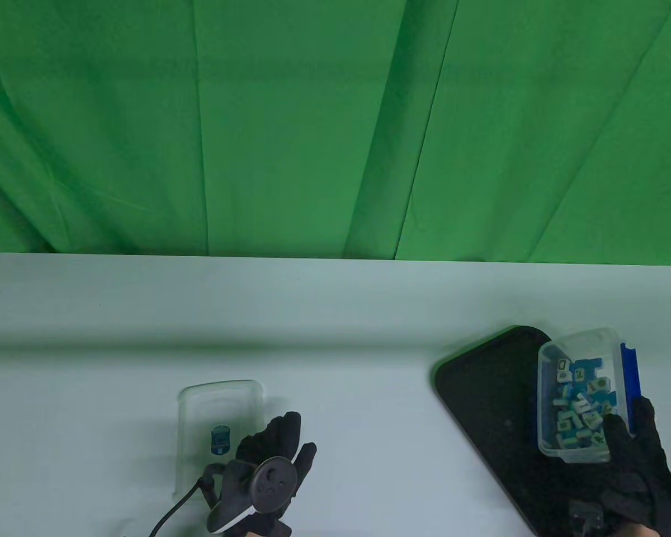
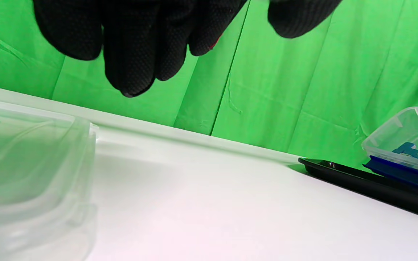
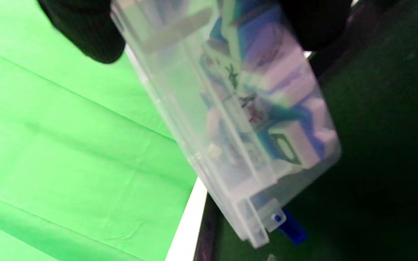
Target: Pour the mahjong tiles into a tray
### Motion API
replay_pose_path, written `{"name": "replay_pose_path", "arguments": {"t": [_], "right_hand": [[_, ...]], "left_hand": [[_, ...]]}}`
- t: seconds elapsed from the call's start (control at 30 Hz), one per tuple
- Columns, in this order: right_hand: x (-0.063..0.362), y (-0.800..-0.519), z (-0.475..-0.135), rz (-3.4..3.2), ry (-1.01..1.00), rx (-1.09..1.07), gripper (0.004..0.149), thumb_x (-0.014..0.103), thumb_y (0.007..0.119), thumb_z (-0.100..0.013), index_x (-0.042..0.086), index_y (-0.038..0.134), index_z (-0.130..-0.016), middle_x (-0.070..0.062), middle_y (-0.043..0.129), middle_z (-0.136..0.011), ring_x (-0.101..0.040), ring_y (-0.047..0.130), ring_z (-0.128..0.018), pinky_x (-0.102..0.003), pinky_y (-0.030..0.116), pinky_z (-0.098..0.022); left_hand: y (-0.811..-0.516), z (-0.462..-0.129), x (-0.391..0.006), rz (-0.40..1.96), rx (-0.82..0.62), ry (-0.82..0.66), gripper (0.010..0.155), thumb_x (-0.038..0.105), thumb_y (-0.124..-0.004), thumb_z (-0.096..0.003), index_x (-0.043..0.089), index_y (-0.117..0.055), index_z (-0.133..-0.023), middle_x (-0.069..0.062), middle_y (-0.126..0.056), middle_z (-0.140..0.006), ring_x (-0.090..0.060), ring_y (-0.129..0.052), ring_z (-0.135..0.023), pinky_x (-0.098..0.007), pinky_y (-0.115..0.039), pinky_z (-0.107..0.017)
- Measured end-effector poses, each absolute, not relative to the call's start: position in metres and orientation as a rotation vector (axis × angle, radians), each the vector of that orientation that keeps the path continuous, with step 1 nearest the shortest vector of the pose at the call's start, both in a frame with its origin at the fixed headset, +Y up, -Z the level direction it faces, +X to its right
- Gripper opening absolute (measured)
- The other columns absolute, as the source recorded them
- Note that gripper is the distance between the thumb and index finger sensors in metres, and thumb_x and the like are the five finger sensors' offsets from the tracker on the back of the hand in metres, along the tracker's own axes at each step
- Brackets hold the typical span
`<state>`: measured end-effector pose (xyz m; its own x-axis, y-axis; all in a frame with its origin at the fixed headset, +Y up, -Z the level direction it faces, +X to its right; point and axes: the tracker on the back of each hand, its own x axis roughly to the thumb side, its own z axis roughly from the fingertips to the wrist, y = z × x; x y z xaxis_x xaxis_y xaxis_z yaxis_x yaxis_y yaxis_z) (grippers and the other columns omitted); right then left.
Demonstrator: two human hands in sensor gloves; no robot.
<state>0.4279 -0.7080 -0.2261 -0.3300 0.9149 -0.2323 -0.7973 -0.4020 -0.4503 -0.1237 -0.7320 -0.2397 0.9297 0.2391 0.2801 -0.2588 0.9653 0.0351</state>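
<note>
A clear plastic box (image 1: 580,391) with blue clasps holds several blue-and-white mahjong tiles (image 1: 581,408). My right hand (image 1: 640,464) grips its near end and holds it tilted over the right side of a black tray (image 1: 492,403). In the right wrist view the box (image 3: 230,119) is steeply tilted, tiles (image 3: 281,141) pressed against its wall, the tray (image 3: 376,181) below. My left hand (image 1: 274,464) hovers with fingers spread beside the box's clear lid (image 1: 221,414), holding nothing; its fingers (image 2: 132,43) hang free in the left wrist view above the lid (image 2: 31,170).
The white table (image 1: 313,335) stretches left and behind the tray. A green curtain (image 1: 335,123) hangs behind the table's far edge. A cable (image 1: 173,512) runs from my left hand's tracker off the bottom edge.
</note>
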Motion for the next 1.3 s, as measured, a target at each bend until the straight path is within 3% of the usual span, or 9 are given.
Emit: {"name": "replay_pose_path", "arguments": {"t": [1.3], "right_hand": [[0.410,-0.696,-0.227,2.325,-0.439,-0.648,0.068,0.050,0.080,-0.062,0.028,0.048,-0.119,-0.039,0.045,-0.116,-0.058,0.057,-0.093,-0.068,0.054,-0.072]], "left_hand": [[-0.735,-0.241,-0.127,0.280,0.028,-0.259,0.067,0.048,-0.054,-0.0644,0.004,-0.057,-0.115,-0.029,-0.076,-0.105,-0.046,-0.089,-0.084,-0.067,-0.066,-0.061]]}}
